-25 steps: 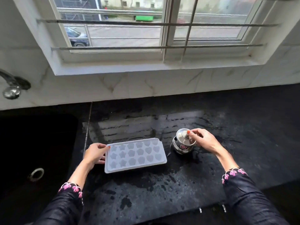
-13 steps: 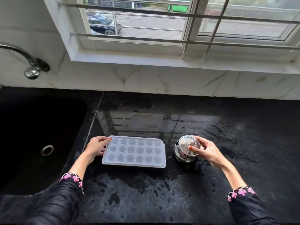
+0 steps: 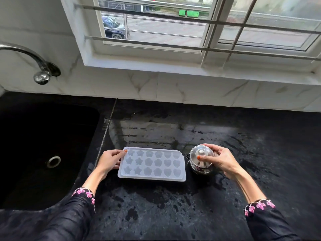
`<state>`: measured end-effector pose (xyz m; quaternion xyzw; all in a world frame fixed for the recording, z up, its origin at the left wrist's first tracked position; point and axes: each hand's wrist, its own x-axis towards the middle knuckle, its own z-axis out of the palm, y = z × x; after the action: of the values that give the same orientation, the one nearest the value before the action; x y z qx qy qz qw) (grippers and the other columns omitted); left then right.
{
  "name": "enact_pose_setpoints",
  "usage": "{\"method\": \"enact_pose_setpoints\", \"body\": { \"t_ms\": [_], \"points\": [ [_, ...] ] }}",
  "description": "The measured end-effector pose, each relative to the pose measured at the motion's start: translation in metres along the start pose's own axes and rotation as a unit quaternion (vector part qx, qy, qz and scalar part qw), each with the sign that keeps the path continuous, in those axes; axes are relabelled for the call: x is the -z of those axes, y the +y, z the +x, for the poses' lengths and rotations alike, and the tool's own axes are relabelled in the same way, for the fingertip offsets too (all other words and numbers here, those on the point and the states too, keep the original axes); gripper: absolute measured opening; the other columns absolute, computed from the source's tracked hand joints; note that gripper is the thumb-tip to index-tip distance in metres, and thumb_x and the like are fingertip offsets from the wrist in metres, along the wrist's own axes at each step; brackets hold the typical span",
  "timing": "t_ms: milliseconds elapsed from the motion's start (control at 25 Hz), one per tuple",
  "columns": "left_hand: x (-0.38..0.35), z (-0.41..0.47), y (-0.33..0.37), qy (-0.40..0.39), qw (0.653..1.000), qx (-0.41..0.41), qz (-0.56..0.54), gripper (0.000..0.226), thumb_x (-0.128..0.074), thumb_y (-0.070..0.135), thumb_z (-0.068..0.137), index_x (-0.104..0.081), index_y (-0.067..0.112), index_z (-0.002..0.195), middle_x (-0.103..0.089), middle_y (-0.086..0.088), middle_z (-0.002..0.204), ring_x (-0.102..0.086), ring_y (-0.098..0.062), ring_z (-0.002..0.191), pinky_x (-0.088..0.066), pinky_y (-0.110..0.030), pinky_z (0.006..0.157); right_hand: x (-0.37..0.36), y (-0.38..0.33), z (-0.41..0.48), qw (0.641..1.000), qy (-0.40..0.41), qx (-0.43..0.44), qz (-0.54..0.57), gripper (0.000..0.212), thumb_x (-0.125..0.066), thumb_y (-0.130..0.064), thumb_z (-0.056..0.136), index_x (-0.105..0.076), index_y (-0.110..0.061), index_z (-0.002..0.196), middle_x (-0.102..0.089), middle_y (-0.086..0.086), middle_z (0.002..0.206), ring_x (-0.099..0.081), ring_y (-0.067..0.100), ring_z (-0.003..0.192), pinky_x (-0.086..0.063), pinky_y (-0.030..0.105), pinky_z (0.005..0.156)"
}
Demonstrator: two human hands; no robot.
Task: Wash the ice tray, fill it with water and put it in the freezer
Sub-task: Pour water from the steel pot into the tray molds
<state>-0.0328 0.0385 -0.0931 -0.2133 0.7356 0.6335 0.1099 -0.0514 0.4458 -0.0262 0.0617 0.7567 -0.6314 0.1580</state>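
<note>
Ice tray [image 3: 151,164] flat on wet bench [image 3: 173,209], long axis left-right; left hand [image 3: 111,160] grips its left end, right hand [image 3: 218,159] clasps lidded steel pot [image 3: 201,160] just right.

Black sleeves [image 3: 60,221], pink floral embroidery at cuffs [image 3: 260,206]; orange nails, left hand [image 3: 111,160] & right hand [image 3: 219,160]

Frosted plastic tray [image 3: 152,163], shiny metal pot [image 3: 200,161], wet glossy countertop [image 3: 173,206].

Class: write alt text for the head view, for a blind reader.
A person's left hand holds the left end of a white ice tray lying on a wet black countertop, while the right hand grips the lid of a small steel pot beside it. A black sink and tap lie to the left.
</note>
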Motion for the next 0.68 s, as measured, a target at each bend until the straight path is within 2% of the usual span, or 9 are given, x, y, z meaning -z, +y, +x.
{"method": "enact_pose_setpoints", "body": {
  "t_ms": [280, 440, 680],
  "points": [
    [0.001, 0.003, -0.003, 0.008, 1.0, -0.008, -0.013, 0.022, -0.071, 0.029, 0.088, -0.076, 0.009, 0.096, -0.077, -0.012, 0.089, -0.071, -0.026, 0.077, -0.059, -0.028, 0.058, -0.021, -0.02, 0.011, 0.998, 0.029, -0.001, -0.055, 0.076, -0.097, -0.042, 0.031, -0.077, -0.023, 0.102, -0.079, 0.005, 0.094, -0.073, 0.027, 0.098, -0.056, 0.042, 0.095],
    [0.001, 0.005, -0.004, 0.006, 1.0, -0.003, -0.02, 0.023, -0.072, 0.029, 0.087, -0.076, 0.007, 0.097, -0.077, -0.012, 0.088, -0.071, -0.025, 0.075, -0.06, -0.031, 0.06, -0.022, -0.025, 0.015, 0.997, 0.037, -0.009, -0.072, 0.085, -0.097, -0.053, 0.023, -0.077, -0.026, 0.101, -0.079, 0.003, 0.093, -0.074, 0.025, 0.097, -0.055, 0.045, 0.097],
    [0.001, 0.005, -0.004, 0.007, 1.0, -0.007, -0.016, 0.024, -0.072, 0.029, 0.087, -0.075, 0.007, 0.097, -0.077, -0.012, 0.087, -0.071, -0.024, 0.072, -0.059, -0.026, 0.054, -0.025, -0.034, 0.019, 0.993, 0.04, -0.015, -0.114, 0.079, -0.096, -0.049, 0.03, -0.077, -0.025, 0.103, -0.079, 0.0, 0.092, -0.074, 0.021, 0.095, -0.056, 0.044, 0.095]
  ]
}}
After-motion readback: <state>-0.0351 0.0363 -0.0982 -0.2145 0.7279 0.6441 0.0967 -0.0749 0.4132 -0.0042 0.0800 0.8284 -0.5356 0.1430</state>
